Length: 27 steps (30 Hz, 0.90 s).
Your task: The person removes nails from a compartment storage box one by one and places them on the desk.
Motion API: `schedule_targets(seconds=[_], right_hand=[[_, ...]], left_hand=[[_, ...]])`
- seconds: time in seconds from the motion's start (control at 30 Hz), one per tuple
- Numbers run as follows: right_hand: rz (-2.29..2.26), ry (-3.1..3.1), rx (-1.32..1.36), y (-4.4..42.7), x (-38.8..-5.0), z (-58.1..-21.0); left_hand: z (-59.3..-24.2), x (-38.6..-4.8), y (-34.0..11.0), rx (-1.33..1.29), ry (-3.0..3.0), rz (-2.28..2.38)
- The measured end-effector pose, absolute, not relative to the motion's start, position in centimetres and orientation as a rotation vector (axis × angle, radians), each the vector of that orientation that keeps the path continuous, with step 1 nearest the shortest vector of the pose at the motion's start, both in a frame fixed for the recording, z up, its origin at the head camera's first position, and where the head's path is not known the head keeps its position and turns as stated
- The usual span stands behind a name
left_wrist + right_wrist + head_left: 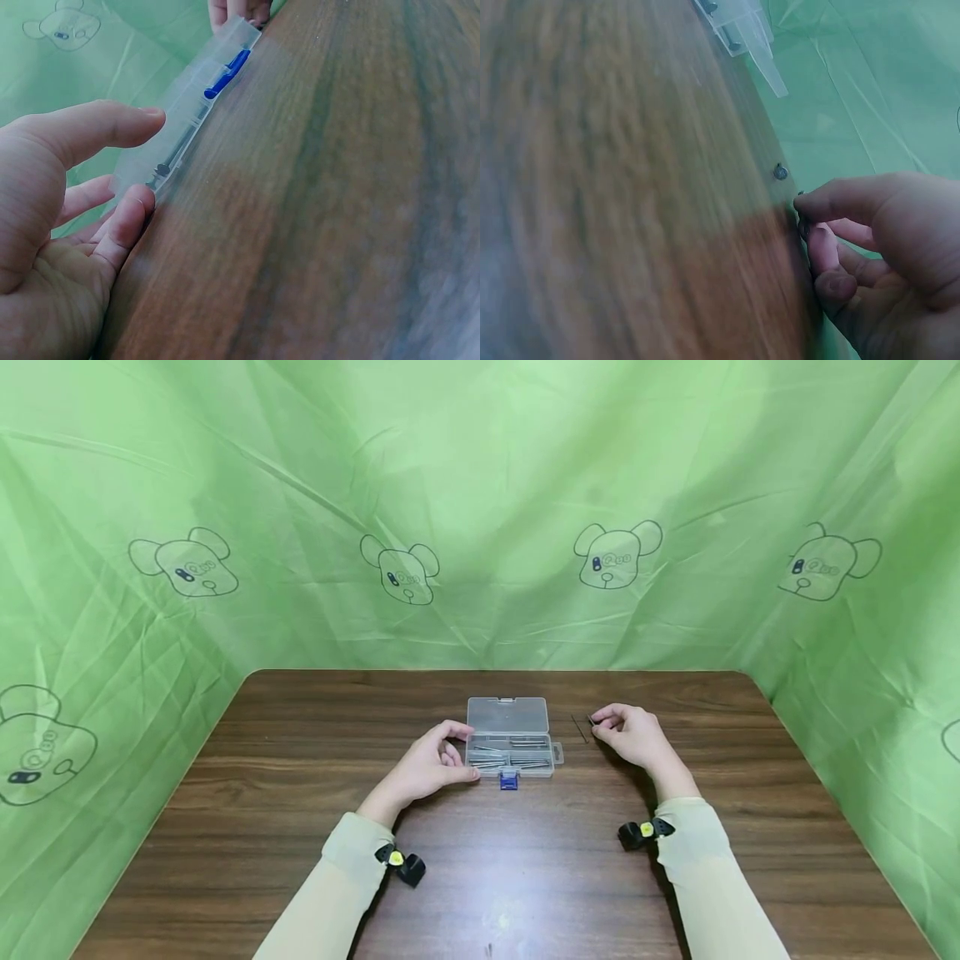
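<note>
A clear plastic compartment box [510, 774] lies with its lid [507, 716] raised at the back and a blue latch [509, 782] at the front. Several metal nails [530, 763] fill its compartments. My left hand [427, 764] holds the box at its left side, thumb by the front corner and fingers by the back. To the right of the box, my right hand [633, 735] pinches a thin dark nail [804, 225] close to the tabletop. A second nail [580, 729] lies on the wood between the box and that hand.
The brown wooden table [300, 802] reaches back to a green cloth backdrop [495, 627], which also hangs at both sides. A clear hanging tab [558, 753] sticks out from the box's right side. Each wrist bears a small black camera.
</note>
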State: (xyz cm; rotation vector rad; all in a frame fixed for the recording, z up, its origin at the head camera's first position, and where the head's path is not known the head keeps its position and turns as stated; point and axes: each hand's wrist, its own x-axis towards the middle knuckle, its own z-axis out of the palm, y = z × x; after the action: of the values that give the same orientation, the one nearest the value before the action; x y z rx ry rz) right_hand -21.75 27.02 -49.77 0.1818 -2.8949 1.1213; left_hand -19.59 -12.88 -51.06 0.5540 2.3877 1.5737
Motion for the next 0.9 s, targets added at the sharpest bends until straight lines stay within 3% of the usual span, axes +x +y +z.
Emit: schedule_targets(seconds=[0.9], right_hand=[[1.215, -2.892, 0.077, 27.7, -21.6, -49.6]], left_hand=[[-51.1, -19.5, -12.9, 0.583, 2.359, 1.594]])
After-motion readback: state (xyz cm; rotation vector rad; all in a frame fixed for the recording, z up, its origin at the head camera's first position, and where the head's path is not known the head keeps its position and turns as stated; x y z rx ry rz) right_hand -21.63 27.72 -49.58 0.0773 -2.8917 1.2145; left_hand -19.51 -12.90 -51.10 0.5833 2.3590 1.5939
